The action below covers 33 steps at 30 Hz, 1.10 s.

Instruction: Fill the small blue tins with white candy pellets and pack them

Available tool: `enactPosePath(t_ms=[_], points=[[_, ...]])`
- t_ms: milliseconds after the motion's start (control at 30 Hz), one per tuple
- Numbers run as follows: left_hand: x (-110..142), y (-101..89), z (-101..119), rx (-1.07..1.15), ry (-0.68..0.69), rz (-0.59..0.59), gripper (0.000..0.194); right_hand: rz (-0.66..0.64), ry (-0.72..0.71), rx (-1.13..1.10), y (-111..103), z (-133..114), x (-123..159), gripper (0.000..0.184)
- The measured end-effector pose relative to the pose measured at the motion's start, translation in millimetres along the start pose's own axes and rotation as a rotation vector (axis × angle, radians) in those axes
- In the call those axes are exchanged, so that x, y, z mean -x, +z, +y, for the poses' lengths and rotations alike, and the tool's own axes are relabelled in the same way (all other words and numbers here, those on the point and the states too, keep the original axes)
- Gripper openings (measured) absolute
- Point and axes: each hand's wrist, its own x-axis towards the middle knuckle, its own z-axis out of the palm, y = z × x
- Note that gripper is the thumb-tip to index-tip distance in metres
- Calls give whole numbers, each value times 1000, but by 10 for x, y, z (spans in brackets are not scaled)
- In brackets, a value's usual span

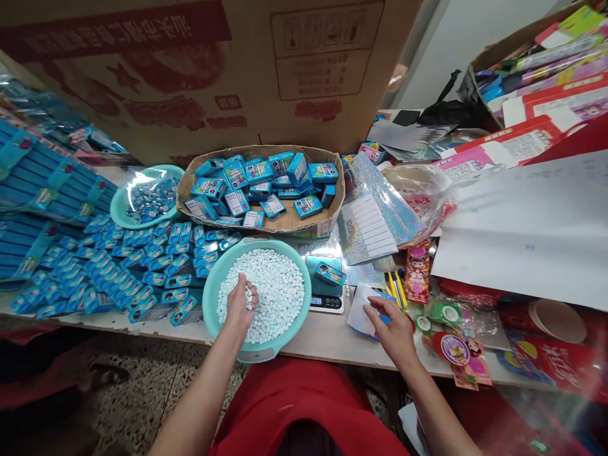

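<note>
My left hand (241, 305) is curled around a few small white candies over a teal bowl (209, 297) filled with the same white candies (280, 288). Beside the bowl stands a small digital scale (327, 304) with a lit display, and a blue candy box (330, 274) lies on its platform. My right hand (392, 324) is open, its fingers apart at the edge of a white sheet (361, 310) with blue beneath it. Whether the fingertips touch the sheet, I cannot tell.
A cut-down carton (261, 223) holds several blue boxes. Many similar boxes (175, 296) stand in rows at left, near a second teal bowl (118, 212) of shiny pieces. A yellow cutter (398, 290), tape rolls (444, 312) and packaging lie at right. A large carton (247, 69) rises behind.
</note>
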Motion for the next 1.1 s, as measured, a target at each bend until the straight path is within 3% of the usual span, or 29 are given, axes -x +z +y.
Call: enactPosePath(t_ms=[133,300,367,433,567,667,967,1100], points=[[13,3,-101,-261,269,52,36,-54,-24,-8,-14,69,-56,35],[-62,-10,-92,-695,513,-9,18,-88,-41,-23,-3,62,-117,34],[-91,-10,-59,-675,492,0,19,-85,-55,-25,15,39,-133,34],[-114,-11,-25,-498,403,50,22,-70,-67,-26,43,20,-142,34],[-154,-48,36,-78,69,51,31,-44,-53,-49,131,9,-142,35],[-175,-98,65,33,-88,-20,35,-57,-28,-67,217,8,-143,35],[-151,-104,88,-174,-52,-97,34,-28,-14,-49,423,-84,-244,34],[-165,-128,103,-402,11,-93,29,-9,16,-66,451,-110,-272,36]])
